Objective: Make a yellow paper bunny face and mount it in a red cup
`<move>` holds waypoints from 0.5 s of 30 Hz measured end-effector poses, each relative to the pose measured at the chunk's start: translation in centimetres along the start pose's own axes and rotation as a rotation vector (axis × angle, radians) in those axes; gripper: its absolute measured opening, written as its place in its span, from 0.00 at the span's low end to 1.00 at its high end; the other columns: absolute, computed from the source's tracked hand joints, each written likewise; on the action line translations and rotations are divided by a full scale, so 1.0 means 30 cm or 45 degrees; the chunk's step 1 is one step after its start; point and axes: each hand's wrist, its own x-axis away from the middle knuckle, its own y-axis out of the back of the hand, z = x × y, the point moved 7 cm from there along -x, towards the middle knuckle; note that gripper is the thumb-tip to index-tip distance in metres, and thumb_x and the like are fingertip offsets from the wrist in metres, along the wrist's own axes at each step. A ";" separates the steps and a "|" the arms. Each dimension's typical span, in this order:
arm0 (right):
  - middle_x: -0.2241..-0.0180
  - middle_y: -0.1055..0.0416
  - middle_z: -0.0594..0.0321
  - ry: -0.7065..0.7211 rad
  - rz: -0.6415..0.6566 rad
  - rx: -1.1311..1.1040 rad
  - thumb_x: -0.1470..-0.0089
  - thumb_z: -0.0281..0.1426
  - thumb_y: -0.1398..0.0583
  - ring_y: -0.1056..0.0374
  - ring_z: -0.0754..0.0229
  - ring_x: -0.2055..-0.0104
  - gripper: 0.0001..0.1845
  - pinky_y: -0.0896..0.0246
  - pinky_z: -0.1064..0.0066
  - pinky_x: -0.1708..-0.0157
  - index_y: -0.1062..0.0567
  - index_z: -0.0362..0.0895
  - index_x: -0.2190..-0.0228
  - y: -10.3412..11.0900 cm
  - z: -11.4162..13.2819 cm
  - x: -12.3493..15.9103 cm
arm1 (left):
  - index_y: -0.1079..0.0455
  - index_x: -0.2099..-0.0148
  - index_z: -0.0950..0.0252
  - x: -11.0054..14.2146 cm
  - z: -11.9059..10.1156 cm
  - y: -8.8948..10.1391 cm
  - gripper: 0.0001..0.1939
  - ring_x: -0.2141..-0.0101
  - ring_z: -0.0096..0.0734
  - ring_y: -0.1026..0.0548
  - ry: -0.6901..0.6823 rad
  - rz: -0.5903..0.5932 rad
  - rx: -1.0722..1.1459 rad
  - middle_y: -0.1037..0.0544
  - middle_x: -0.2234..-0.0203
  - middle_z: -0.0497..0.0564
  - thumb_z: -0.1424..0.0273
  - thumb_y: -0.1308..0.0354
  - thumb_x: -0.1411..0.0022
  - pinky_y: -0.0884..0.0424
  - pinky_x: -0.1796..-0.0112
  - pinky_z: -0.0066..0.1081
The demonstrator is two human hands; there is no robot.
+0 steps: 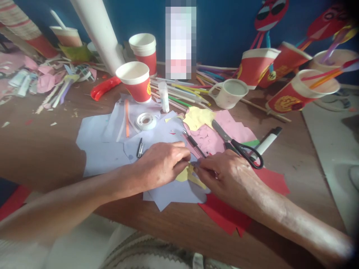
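Observation:
My left hand (162, 164) and my right hand (224, 173) meet over a small yellow paper cut-out (185, 175) that lies on a pale lavender sheet (174, 192). Both hands pinch the cut-out's upper edge with closed fingertips. A pen (193, 144) lies just beyond my fingers on a pink sheet (213, 140). Black-handled scissors (238, 145) rest on that pink sheet beside my right hand. Red paper (224, 215) lies under my right wrist.
A tape roll (146, 120), a glue stick (164, 97), a white marker (267, 141) and a yellow paper scrap (198, 117) lie near. Red paper cups (137, 82), a white mug (230, 93), coloured straws (182, 93) and a white pipe (98, 33) crowd the back. Paper scraps litter the far left.

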 end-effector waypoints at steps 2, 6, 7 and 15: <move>0.86 0.39 0.69 0.013 -0.034 0.028 0.49 0.28 0.44 0.50 0.66 0.80 0.15 0.54 0.71 0.70 0.37 0.43 0.85 0.003 0.001 0.003 | 0.29 0.68 0.67 -0.001 0.001 -0.001 0.07 0.73 0.27 0.29 0.010 0.003 -0.005 0.29 0.74 0.47 0.75 0.47 0.39 0.37 0.72 0.27; 0.85 0.36 0.67 0.027 -0.078 0.123 0.48 0.30 0.45 0.47 0.64 0.80 0.15 0.55 0.70 0.72 0.34 0.44 0.84 -0.002 0.004 0.006 | 0.29 0.68 0.67 -0.003 0.001 -0.001 0.06 0.73 0.26 0.29 0.026 0.003 -0.006 0.29 0.74 0.47 0.75 0.46 0.39 0.38 0.72 0.27; 0.84 0.35 0.66 0.033 -0.092 0.146 0.48 0.30 0.45 0.46 0.63 0.79 0.15 0.54 0.70 0.72 0.33 0.44 0.84 -0.002 0.004 0.007 | 0.29 0.68 0.67 -0.003 0.002 0.000 0.06 0.74 0.26 0.29 0.033 0.002 -0.008 0.29 0.74 0.47 0.75 0.46 0.39 0.38 0.73 0.27; 0.84 0.32 0.63 0.104 -0.244 0.255 0.49 0.28 0.45 0.42 0.61 0.80 0.14 0.56 0.69 0.73 0.29 0.44 0.83 0.008 0.021 0.018 | 0.30 0.70 0.67 0.003 -0.007 0.004 0.08 0.76 0.24 0.32 0.014 -0.050 -0.053 0.31 0.76 0.46 0.74 0.48 0.39 0.40 0.75 0.28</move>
